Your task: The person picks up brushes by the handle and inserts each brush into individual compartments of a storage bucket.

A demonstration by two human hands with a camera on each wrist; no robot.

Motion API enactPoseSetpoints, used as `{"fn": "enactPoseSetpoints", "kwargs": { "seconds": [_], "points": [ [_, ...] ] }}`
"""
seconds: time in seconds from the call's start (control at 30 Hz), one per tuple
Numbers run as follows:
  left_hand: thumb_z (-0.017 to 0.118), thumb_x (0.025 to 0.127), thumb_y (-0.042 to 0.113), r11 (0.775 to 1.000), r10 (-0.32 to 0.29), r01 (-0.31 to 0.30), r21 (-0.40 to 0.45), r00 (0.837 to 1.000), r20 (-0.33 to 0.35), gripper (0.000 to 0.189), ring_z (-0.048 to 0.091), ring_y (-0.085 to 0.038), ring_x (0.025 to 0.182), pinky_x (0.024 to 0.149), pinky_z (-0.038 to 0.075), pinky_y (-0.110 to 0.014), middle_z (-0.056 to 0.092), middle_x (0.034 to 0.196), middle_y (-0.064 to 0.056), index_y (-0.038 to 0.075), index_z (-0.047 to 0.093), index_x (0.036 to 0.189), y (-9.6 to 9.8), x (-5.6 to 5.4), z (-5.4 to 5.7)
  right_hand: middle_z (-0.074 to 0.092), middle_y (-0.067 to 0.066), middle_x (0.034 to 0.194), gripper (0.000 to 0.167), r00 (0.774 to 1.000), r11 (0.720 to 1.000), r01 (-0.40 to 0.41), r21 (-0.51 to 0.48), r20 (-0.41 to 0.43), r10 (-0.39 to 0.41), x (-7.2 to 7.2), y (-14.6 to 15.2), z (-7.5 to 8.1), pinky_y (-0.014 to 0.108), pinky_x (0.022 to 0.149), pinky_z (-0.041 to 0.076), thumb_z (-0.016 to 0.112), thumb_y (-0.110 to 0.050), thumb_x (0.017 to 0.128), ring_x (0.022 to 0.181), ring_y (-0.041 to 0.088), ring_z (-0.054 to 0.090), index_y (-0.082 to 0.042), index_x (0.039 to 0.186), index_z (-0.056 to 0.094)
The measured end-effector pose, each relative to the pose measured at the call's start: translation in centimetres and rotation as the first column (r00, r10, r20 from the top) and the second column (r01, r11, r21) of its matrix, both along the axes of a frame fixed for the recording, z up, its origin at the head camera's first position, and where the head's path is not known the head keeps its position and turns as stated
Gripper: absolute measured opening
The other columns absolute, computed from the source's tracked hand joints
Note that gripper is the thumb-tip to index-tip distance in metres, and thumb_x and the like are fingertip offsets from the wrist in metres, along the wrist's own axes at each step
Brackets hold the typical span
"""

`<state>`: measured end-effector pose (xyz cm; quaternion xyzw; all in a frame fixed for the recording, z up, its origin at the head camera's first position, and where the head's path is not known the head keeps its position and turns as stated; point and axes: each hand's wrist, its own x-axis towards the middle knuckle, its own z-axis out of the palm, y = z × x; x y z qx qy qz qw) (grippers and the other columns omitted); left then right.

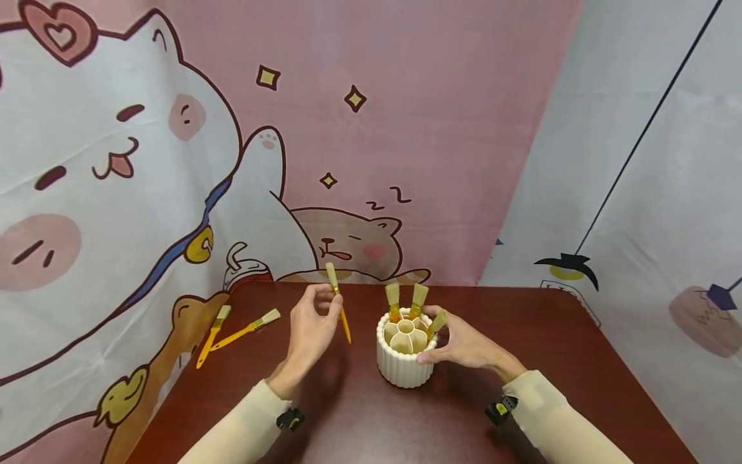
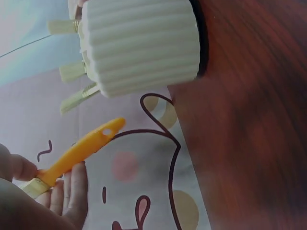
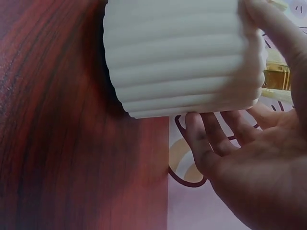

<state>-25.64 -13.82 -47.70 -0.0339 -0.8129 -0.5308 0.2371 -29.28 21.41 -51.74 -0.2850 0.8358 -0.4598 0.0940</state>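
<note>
My left hand (image 1: 313, 322) pinches a yellow-handled paintbrush (image 1: 344, 320) between thumb and fingers, bristles up and handle tip down, left of the holder. In the left wrist view the brush's orange-yellow handle (image 2: 81, 151) points toward the ribbed holder (image 2: 144, 48). A round white brush holder (image 1: 406, 367) with petal-shaped compartments stands on the table. Three brushes stand in it, bristles up: one at the back left (image 1: 393, 298), one at the back right (image 1: 418, 296), one leaning right (image 1: 437, 322). My right hand (image 1: 469, 341) grips the holder's right side, thumb in front and fingers behind.
Two more yellow-handled brushes lie at the table's left: one brush (image 1: 213, 335) near the left edge, another brush (image 1: 249, 328) touching or crossing its handle. The dark red-brown table (image 1: 371, 425) meets a printed cartoon cloth (image 1: 435, 129) at the back.
</note>
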Motion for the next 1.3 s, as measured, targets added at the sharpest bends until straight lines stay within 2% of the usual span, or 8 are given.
{"fn": "enactPoseSetpoints", "kwargs": {
  "seconds": [0.27,0.43,0.63,0.73,0.93,1.07,1.3],
  "points": [
    [0.076,0.113,0.011,0.980,-0.090,0.101,0.170,0.993,-0.070,0.026,0.084,-0.027,0.101,0.081,0.070,-0.024,0.079,0.125,-0.016,0.003,0.067,0.136,1.4,0.6,0.2,0.070,0.019,0.151,0.101,0.999,0.998,0.038,-0.040,0.029,-0.037,0.3,-0.4,0.0,0.027,0.096,0.063,0.106,-0.033,0.088,0.118,0.022,0.072,-0.004,0.165,0.047],
    [0.074,0.114,0.009,0.957,-0.144,0.166,0.239,0.984,-0.105,0.027,0.082,-0.028,0.107,0.088,0.072,-0.030,0.079,0.129,-0.018,0.002,0.063,0.138,2.1,1.0,0.2,0.069,0.022,0.149,0.103,0.996,0.997,0.059,-0.043,0.064,-0.056,0.7,-0.6,-0.1,0.025,0.093,0.063,0.107,-0.034,0.087,0.110,0.022,0.074,-0.004,0.164,0.045],
    [0.074,0.115,0.011,0.950,-0.194,0.216,0.226,0.974,-0.119,0.028,0.084,-0.032,0.113,0.096,0.072,-0.037,0.079,0.132,-0.021,0.001,0.063,0.139,2.9,1.0,0.1,0.067,0.023,0.153,0.104,0.996,0.997,0.053,-0.060,0.078,-0.049,0.9,-0.7,0.0,0.025,0.095,0.063,0.106,-0.033,0.087,0.118,0.024,0.075,-0.004,0.164,0.043],
    [0.074,0.115,0.011,0.949,-0.212,0.231,0.215,0.971,-0.107,0.027,0.085,-0.033,0.116,0.097,0.071,-0.033,0.079,0.133,-0.021,0.002,0.064,0.138,3.2,1.0,0.0,0.066,0.023,0.154,0.103,0.996,0.997,0.051,-0.065,0.076,-0.046,1.0,-0.7,0.0,0.025,0.096,0.063,0.106,-0.033,0.088,0.120,0.024,0.075,-0.004,0.164,0.043],
    [0.075,0.113,0.009,0.953,-0.228,0.240,0.184,0.970,-0.081,0.028,0.085,-0.033,0.117,0.093,0.069,-0.025,0.079,0.131,-0.020,0.005,0.066,0.139,3.7,1.0,-0.3,0.068,0.024,0.149,0.102,0.996,0.996,0.063,-0.062,0.070,-0.058,1.2,-0.9,0.0,0.025,0.093,0.064,0.107,-0.033,0.087,0.113,0.023,0.076,-0.003,0.162,0.044],
    [0.077,0.112,0.009,0.962,-0.226,0.234,0.144,0.972,-0.068,0.029,0.084,-0.030,0.114,0.089,0.067,-0.023,0.080,0.129,-0.015,0.006,0.068,0.140,3.8,1.0,-0.7,0.070,0.022,0.144,0.101,0.995,0.996,0.083,-0.036,0.057,-0.081,1.4,-0.9,0.1,0.025,0.091,0.063,0.107,-0.036,0.086,0.109,0.023,0.075,-0.005,0.159,0.045],
    [0.077,0.113,0.012,0.972,-0.225,0.227,0.059,0.973,-0.047,0.027,0.082,-0.017,0.106,0.084,0.066,-0.023,0.081,0.126,-0.011,0.008,0.069,0.138,4.2,0.9,-1.4,0.071,0.021,0.140,0.101,0.993,0.994,0.111,-0.004,0.036,-0.111,1.6,-1.2,0.3,0.027,0.088,0.063,0.108,-0.039,0.085,0.104,0.020,0.074,-0.003,0.157,0.046]
  ]
}}
